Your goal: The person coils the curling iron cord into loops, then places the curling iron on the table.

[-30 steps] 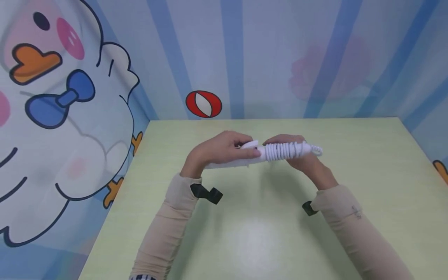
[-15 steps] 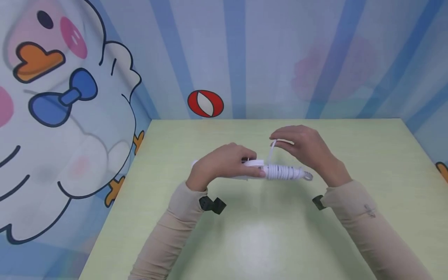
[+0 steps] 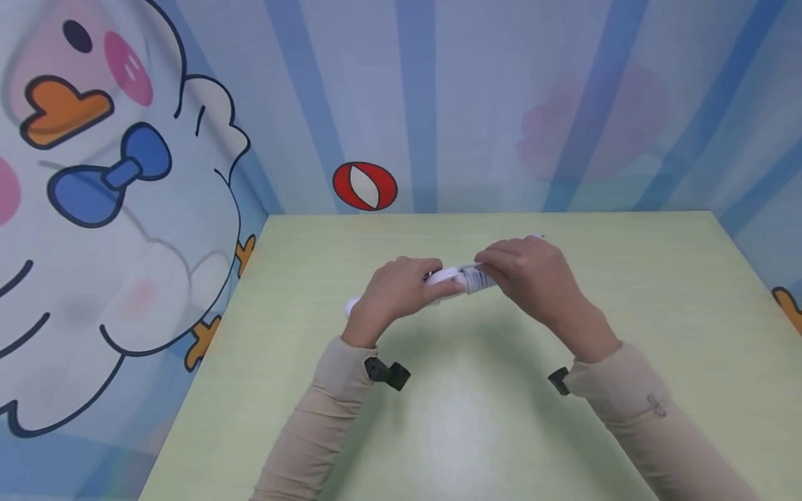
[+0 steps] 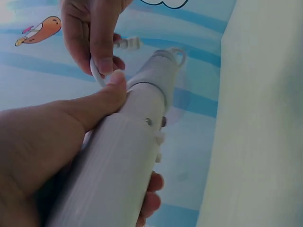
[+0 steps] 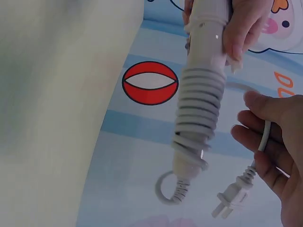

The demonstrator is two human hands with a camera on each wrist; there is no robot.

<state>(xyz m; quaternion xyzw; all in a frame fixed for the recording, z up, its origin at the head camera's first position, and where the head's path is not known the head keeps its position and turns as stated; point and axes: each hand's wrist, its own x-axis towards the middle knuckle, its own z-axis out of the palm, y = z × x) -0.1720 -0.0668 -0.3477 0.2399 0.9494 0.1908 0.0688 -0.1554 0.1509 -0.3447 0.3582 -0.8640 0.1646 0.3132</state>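
My left hand (image 3: 401,291) grips a white curling iron (image 4: 109,161) round its body, thumb along the side. Small buttons show on the barrel-like handle in the left wrist view. The iron's white power cord (image 5: 200,99) is wound in several close turns round the handle, looser near the tail end. My right hand (image 3: 535,278) pinches the free length of cord between thumb and fingers, beside the handle. From that hand dangles the two-pin plug (image 5: 235,195). In the head view the right hand hides most of the coils, and the iron is held above the table.
A pale green table (image 3: 451,417) lies beneath both hands. Behind it rises a blue striped wall (image 3: 470,104) with a printed red ball, and a large cartoon bird (image 3: 175,278) is printed on the left side. Small black wrist cameras (image 3: 388,374) sit at the cuffs.
My right hand went from behind the wound handle, up with a strand of cord, then down over the coils. The iron dipped, then its cord end tilted up and away.
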